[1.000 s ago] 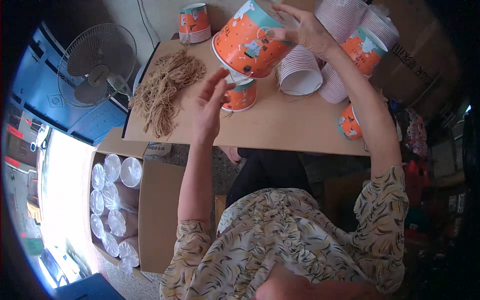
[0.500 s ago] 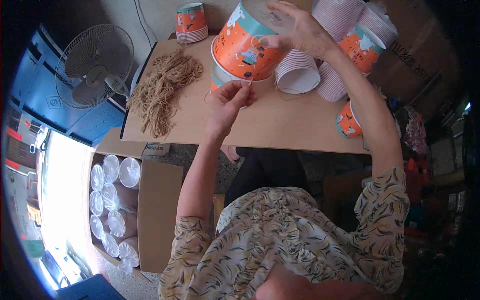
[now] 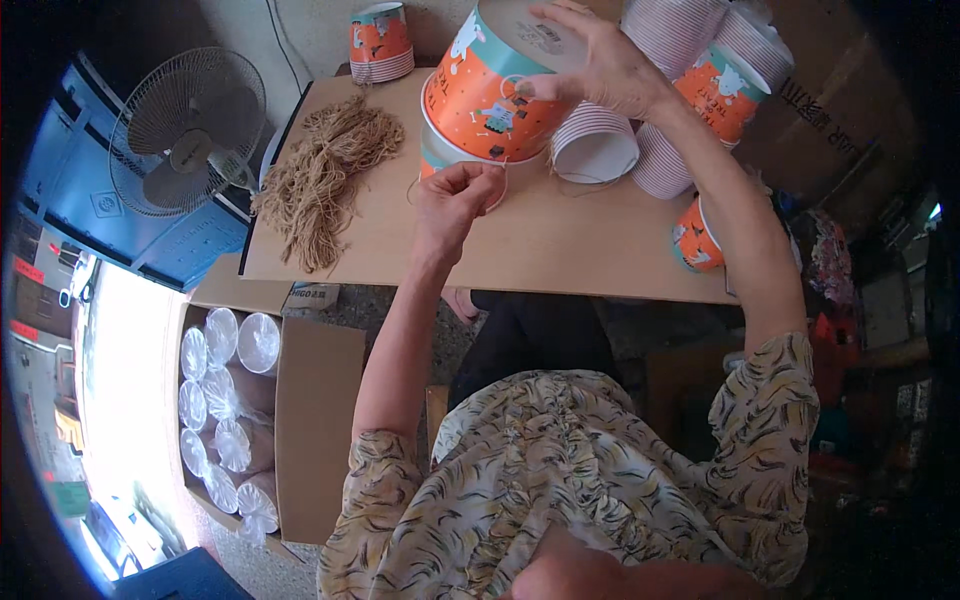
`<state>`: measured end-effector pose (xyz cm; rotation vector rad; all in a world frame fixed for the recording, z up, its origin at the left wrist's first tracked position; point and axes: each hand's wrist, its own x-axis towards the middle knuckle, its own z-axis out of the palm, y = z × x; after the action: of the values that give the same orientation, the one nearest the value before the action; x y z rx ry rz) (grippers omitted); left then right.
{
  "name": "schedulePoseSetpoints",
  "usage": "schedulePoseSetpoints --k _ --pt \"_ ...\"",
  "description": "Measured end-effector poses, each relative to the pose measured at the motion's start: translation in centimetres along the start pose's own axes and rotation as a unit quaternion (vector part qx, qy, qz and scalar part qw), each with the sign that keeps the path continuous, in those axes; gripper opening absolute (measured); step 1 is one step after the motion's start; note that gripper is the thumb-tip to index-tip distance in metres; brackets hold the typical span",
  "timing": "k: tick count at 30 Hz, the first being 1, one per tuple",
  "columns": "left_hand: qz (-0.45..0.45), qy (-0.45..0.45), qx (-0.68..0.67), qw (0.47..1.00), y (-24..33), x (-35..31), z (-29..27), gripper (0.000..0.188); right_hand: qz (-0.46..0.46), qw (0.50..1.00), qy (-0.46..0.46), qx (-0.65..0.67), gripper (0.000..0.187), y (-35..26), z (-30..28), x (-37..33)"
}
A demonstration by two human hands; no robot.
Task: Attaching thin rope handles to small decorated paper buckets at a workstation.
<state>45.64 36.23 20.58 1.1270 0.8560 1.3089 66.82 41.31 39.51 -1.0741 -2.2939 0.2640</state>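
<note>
Centrally, the right hand grips a tilted orange-and-teal paper bucket, fingers spread; just below, the left hand pinches fingertips together, contents indiscernible.

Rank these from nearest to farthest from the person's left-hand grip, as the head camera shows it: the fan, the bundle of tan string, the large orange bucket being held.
From the left-hand grip:
1. Large orange bucket: just above it, rim close by.
2. Tan string bundle: to its left, on the table.
3. Fan: farther left, past the table's edge.
</note>
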Motion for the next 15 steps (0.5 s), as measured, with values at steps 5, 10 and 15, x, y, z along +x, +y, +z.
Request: schedulePoseSetpoints --k 5,10,15 --pt "0.017 -0.017 0.111 0.994 1.1 0.2 -0.9 0.018 -0.007 1.0 -0.005 0.026 0.118 1.2 -0.4 0.3" --pt "0.241 -0.049 0.587 0.772 5.5 1.4 -5.5 0.026 0.019 0.979 -0.037 0.2 0.112 4.4 -0.9 1.4" --pt "0.308 -0.016 0.726 0.614 8.0 4.3 -6.9 0.012 0.06 0.981 -0.077 0.167 0.114 5.2 0.0 2.0"
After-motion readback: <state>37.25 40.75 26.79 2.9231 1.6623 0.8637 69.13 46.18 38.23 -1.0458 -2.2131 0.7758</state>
